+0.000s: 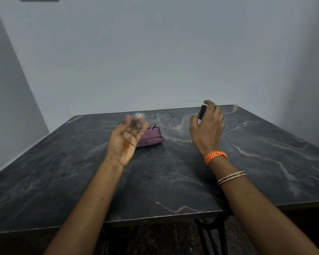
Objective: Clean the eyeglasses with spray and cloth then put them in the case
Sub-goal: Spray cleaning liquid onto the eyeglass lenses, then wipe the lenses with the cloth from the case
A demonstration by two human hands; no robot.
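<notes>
While raised palm-up, left hand [124, 138] pinches eyeglasses [151, 120] by one lens, fingers closed. Right hand [206, 128], knuckles twd camera, fingers wrapped round spray bottle [202, 112], index on top.

I see a dark marble-veined bench [173, 181]; only a closed purple eyeglass case [152, 138] lies on it, near the far edge.

**Dark marble, plum case, orange wrist**

The table [173, 181] is charcoal-black stone veined with pale grey and tan streaks. On it, the case [151, 138] is a muted plum purple. Just above the case, the eyeglasses [151, 121] have a thin silver-grey frame and clear lenses. To the right of the case, the spray bottle [202, 112] has a black top. Nearer than the bottle, a wristband [215, 157] is orange flecked with white, and the bangles [231, 177] are silver with red.
</notes>
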